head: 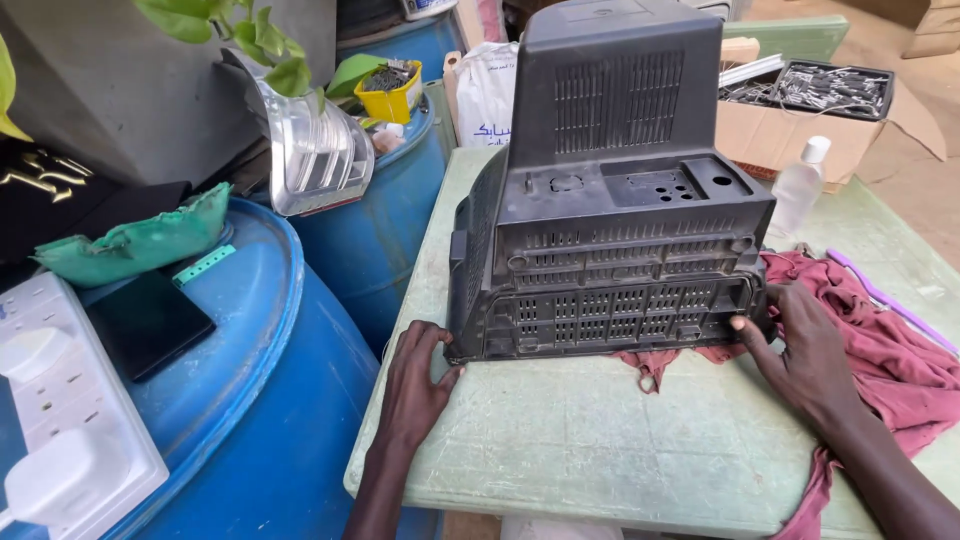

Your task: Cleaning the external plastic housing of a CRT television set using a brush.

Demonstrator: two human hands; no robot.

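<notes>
Here a black plastic television back casing (pixel 610 200) is set on the pale green surface (pixel 600 450), its wide vented mouth turned toward the near edge and its narrow end pointing far and upward. The casing's wide lower edge runs left to right, and it is braced at both ends. The left hand (pixel 415 385) is laid flat against the near left corner, fingers spread and thumb touching the rim; nothing is enclosed by that grip, which is kept wide. The right hand (pixel 805 350) is pressed to the near right corner, fingertips on the vented edge, likewise spread and not closed around anything. Both hands lie about equally near the casing, one on each side. A maroon cloth (pixel 880 350) is bunched under and to the right of the casing, beneath the right hand. To the left stand blue barrels (pixel 290 400), and at the far right a cardboard box (pixel 790 130) and a clear bottle (pixel 800 190) are seen.
</notes>
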